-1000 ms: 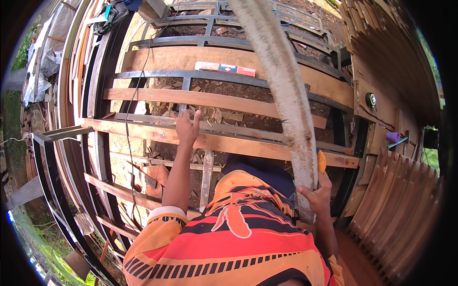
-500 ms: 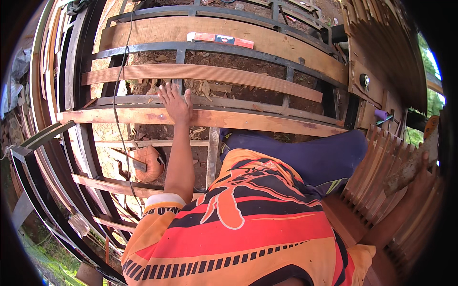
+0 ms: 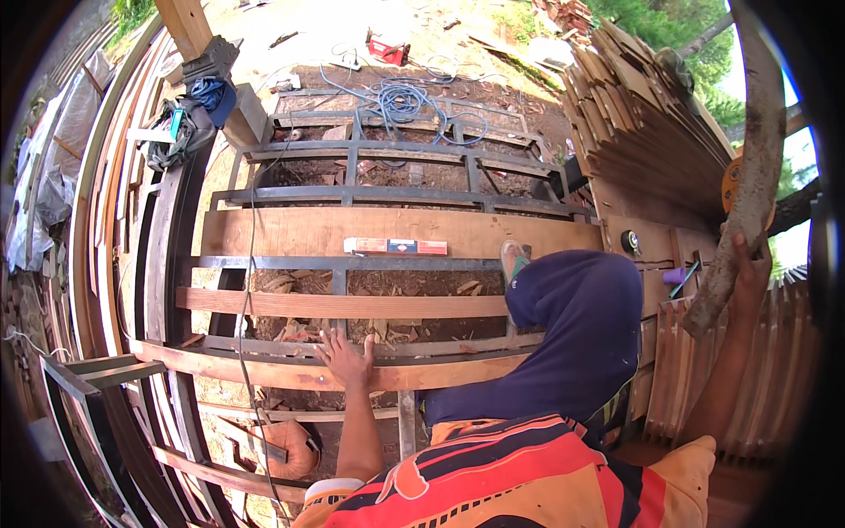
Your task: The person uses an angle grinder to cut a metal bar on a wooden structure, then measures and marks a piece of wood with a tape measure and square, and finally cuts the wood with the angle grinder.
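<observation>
1. My right hand (image 3: 748, 264) is out at my right side, holding a long, rough board (image 3: 761, 114). Its fingers are curled on the board near the low end.
2. The board stands up on a slant, and its top goes out past the edge of what I see.
3. A round orange thing (image 3: 731, 183) peeks out from behind the board, just above that hand.
4. My left hand (image 3: 350, 363) grasps nothing. Its fingers are spread wide, and it rests on a plank (image 3: 458, 373) in front of me.
5. A black cord (image 3: 253, 273) runs over the plank, left of that hand.
6. Farther off, a small box (image 3: 396, 247) lies on a wide plank (image 3: 290, 231).
7. My bent leg (image 3: 576, 308) in blue pants is between my two hands.
8. A purple cup (image 3: 673, 275) is near the board's low end.
</observation>
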A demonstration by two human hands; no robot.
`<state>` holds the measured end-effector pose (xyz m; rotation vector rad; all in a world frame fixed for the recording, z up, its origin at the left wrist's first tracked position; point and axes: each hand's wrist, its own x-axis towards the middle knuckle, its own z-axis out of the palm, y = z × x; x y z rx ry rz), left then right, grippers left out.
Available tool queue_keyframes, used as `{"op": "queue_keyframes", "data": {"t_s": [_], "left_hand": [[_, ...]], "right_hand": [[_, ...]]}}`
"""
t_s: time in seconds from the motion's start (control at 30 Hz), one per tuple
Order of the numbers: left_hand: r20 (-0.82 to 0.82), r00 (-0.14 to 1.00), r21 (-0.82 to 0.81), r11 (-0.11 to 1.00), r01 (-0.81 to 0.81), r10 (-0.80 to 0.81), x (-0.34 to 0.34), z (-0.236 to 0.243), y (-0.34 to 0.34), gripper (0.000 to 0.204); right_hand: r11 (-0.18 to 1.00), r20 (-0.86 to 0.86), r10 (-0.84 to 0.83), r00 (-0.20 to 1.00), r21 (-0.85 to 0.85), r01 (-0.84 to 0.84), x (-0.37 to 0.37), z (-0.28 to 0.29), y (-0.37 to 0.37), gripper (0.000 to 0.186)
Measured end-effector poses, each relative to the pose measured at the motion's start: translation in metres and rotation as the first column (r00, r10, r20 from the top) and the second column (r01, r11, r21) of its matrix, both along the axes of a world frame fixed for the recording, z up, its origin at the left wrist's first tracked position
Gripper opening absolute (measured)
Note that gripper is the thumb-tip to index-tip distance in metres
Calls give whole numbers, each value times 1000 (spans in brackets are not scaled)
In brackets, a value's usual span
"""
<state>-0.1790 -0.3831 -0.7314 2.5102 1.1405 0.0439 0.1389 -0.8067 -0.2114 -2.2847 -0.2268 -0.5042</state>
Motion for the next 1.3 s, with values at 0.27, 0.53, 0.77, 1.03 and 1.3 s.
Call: {"op": "queue_keyframes", "data": {"t_s": [0.27,0.53,0.77,1.03,1.3], "left_hand": [[-157,980,-24,992,-124,119,-2,-2,1,85],[-209,973,-82,989,-122,103,3,6,-3,86],[-271,957,-94,987,-130,100,11,11,-1,86],[-416,906,-174,970,-168,82,17,20,2,94],[-428,901,-200,964,-173,72,24,23,10,91]], "right_hand": [[923,-284,385,878,124,-365,134,-85,173,71],[868,-631,460,625,171,-465,253,-171,358,56],[830,-883,224,412,-49,-555,284,-216,356,56],[738,-916,93,390,-199,-645,274,-213,290,45],[590,-873,110,474,-327,-738,279,-220,291,44]]}}
